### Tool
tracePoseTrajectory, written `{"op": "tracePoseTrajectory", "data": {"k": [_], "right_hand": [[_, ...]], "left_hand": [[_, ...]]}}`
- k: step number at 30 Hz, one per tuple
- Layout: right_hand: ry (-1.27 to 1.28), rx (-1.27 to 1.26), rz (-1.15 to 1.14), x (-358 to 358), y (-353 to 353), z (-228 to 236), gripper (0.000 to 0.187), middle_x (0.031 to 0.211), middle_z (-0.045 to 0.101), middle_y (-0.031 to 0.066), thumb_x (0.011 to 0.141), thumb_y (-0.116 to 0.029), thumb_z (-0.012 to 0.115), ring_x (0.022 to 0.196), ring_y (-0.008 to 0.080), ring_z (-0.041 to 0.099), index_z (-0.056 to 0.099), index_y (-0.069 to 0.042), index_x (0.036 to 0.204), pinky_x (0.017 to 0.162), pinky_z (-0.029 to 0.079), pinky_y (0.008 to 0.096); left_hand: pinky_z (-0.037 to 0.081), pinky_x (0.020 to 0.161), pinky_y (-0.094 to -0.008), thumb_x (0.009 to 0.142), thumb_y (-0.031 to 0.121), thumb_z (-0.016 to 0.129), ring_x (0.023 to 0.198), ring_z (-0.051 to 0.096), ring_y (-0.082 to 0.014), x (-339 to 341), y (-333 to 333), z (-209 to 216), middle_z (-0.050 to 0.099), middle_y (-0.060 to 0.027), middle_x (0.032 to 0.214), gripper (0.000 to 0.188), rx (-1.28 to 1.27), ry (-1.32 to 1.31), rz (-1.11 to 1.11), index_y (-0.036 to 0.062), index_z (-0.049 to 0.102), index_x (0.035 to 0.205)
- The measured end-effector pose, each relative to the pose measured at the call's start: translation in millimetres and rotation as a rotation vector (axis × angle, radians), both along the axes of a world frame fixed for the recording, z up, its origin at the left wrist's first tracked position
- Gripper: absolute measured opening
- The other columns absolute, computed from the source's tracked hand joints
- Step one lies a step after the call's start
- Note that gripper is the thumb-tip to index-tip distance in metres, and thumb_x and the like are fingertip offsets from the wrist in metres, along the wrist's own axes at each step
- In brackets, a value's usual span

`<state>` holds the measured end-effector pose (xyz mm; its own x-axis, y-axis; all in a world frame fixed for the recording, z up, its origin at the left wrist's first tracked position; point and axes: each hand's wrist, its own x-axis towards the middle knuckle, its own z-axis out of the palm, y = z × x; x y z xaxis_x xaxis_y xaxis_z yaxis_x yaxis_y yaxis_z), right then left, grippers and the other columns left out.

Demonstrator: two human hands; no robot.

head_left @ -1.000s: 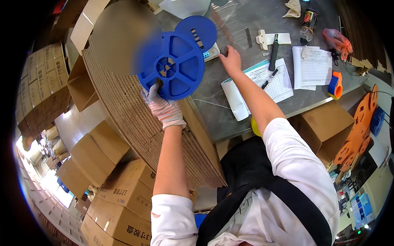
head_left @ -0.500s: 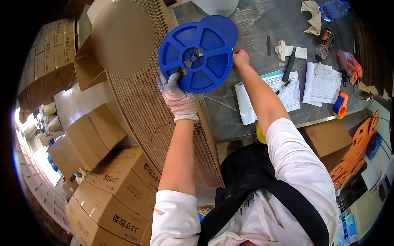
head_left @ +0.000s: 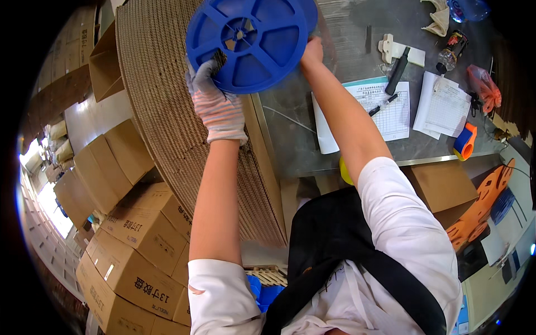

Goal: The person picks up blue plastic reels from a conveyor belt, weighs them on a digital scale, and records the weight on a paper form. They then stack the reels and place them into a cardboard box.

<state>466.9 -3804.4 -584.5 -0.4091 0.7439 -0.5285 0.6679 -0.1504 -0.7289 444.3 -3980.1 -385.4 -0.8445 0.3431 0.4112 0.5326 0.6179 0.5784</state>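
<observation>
We see the blue reel point(head_left: 245, 56) in the upper middle of the frame, held above the worktop, and the top edge of the picture cuts off a part of it. Behind its right side shows a narrow piece of a second blue disc point(head_left: 311, 15). The left hand point(head_left: 216, 100), in a striped glove, has its fingers closed on the lower left part of the reel. The right hand point(head_left: 314, 51) is bare, at the reel's right edge; its fingertips are hidden, so we cannot tell how far it is open or whether it grips the disc.

Compared with one second ago, the right hand is no longer apart from the reel, and the reel covers more of the second disc. For the work, we judge, this means that both hands are now busy at one place.

Farther out, the grey table point(head_left: 290, 148) carries a sheet form point(head_left: 399, 123) with a black pen point(head_left: 383, 105) on it, at right of centre. More papers point(head_left: 444, 109) and an orange tape dispenser point(head_left: 467, 141) lie to the right. At left, a stack of corrugated cardboard point(head_left: 167, 106) stands beside the table, and closed cartons point(head_left: 137, 229) fill the lower left.
</observation>
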Motion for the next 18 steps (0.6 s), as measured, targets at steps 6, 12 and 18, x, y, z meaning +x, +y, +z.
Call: {"op": "tracePoseTrajectory", "data": {"k": [6, 12, 18], "right_hand": [[-0.304, 0.133, 0.054, -19, -26, 33, 0.052, 0.121, 0.049, 0.0146, 0.073, -0.024, 0.069, 0.114, 0.0314, 0.050, 0.048, -0.003, 0.115, 0.096, 0.035, 0.0483], [-0.237, -0.128, -0.087, -25, -15, 40, 0.045, 0.125, 0.047, 0.0166, 0.076, -0.018, 0.064, 0.116, 0.0325, 0.048, 0.048, -0.002, 0.115, 0.099, 0.035, 0.0446], [0.290, -0.369, -0.351, -35, -19, -60, 0.054, 0.113, 0.055, 0.0180, 0.068, -0.005, 0.073, 0.099, 0.0328, 0.057, 0.047, 0.001, 0.114, 0.087, 0.046, 0.0419]], "left_hand": [[0.050, 0.086, -0.0330, 0.089, 0.022, 0.059, 0.098, 0.059, -0.0216, 4, -5, 6, 0.057, -0.0107, 0.109, 0.031, -0.196, -0.084, 0.083, 0.0076, 0.047, 0.113], [0.050, 0.088, -0.0331, 0.090, 0.020, 0.056, 0.101, 0.058, -0.0222, 2, -10, 1, 0.054, -0.0125, 0.116, 0.027, -0.118, -0.005, -0.001, 0.0077, 0.047, 0.112], [0.049, 0.090, -0.0344, 0.091, 0.018, 0.054, 0.106, 0.056, -0.0234, -3, 0, 3, 0.050, -0.0142, 0.122, 0.024, -0.109, -0.003, -0.057, 0.0086, 0.047, 0.113]]}}
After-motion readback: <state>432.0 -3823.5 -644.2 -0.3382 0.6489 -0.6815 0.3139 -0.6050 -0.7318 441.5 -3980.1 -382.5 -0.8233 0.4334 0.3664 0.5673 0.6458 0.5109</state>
